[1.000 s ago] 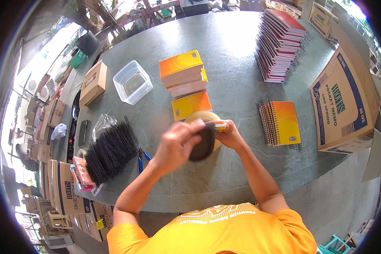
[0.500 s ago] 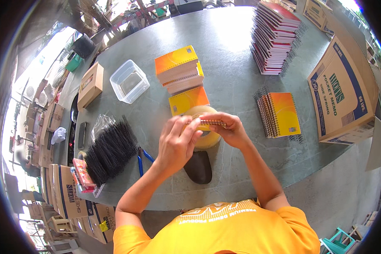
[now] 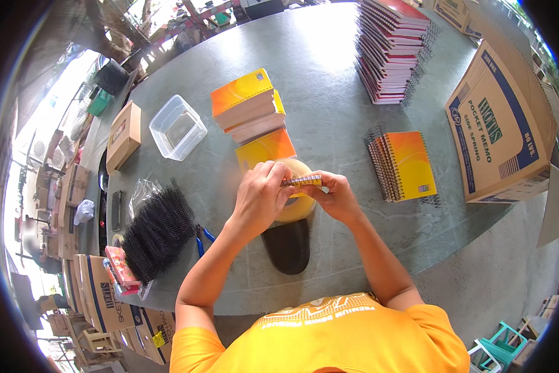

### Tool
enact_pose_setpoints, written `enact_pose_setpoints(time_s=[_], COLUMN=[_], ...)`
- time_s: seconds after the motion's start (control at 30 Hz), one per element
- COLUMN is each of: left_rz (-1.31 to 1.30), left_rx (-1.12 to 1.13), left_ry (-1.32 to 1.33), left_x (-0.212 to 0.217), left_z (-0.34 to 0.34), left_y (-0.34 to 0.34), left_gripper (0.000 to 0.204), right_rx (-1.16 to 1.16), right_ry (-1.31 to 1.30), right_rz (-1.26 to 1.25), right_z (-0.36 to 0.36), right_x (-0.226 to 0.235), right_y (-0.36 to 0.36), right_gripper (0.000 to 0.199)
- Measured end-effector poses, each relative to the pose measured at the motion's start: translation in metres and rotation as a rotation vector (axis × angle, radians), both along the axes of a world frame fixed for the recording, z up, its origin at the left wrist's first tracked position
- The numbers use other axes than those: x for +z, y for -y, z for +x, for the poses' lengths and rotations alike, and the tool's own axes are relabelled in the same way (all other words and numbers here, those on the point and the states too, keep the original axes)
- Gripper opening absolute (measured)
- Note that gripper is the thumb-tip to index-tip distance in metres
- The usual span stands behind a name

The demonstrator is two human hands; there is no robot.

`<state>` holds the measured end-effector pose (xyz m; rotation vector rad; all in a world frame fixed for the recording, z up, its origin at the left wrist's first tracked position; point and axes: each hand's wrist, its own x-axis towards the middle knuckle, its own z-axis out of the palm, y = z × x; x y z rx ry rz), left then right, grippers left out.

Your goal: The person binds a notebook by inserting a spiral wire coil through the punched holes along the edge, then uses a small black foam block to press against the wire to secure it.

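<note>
A small spiral notebook (image 3: 305, 181) is held up edge-on, its coiled spine facing me. My left hand (image 3: 259, 193) grips one end of it, fingers bent and pinched. My right hand (image 3: 334, 195) holds the other end between thumb and fingers. Below them lies a wide yellowish tape roll (image 3: 297, 212), partly covered by the hands. Closer to me is a dark rounded, sole-shaped piece (image 3: 287, 248). Just beyond the hands, yellow-orange memo pads (image 3: 268, 148) lie in front of a taller stack of the same pads (image 3: 245, 93).
Left of my forearm lie black spiral coils (image 3: 158, 233) and blue-handled pliers (image 3: 203, 239). A clear plastic tub (image 3: 178, 149) stands farther back. To the right are bound yellow notebooks (image 3: 410, 166), a tall red notebook stack (image 3: 388, 53) and a large carton (image 3: 500, 124).
Both hands have turned the notebook slightly, so more of its coiled spine shows. The whole table view has shifted a little leftward.
</note>
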<state>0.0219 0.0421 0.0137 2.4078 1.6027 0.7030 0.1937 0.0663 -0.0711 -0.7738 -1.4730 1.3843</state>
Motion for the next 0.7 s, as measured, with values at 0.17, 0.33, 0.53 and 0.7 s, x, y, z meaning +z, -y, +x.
enact_pose_setpoints(time_s=[0.17, 0.33, 0.53, 0.7], left_rz=[0.054, 0.151, 0.1, 0.118], left_rx=[-0.109, -0.178, -0.211, -0.285], left_ry=[0.042, 0.115, 0.142, 0.191], left_x=[0.0, -0.009, -0.013, -0.008], left_z=[0.011, 0.025, 0.031, 0.033], left_y=[-0.009, -0.016, -0.016, -0.016], left_gripper=[0.022, 0.02, 0.012, 0.011], right_rx=[-0.066, -0.121, -0.095, -0.119], right_ry=[0.139, 0.153, 0.183, 0.272], right_rz=[0.104, 0.161, 0.161, 0.144], right_z=[0.001, 0.0, 0.001, 0.005], right_x=[-0.005, -0.008, -0.011, -0.004], right_y=[-0.001, -0.001, -0.001, 0.002], right_gripper=[0.018, 0.016, 0.016, 0.017])
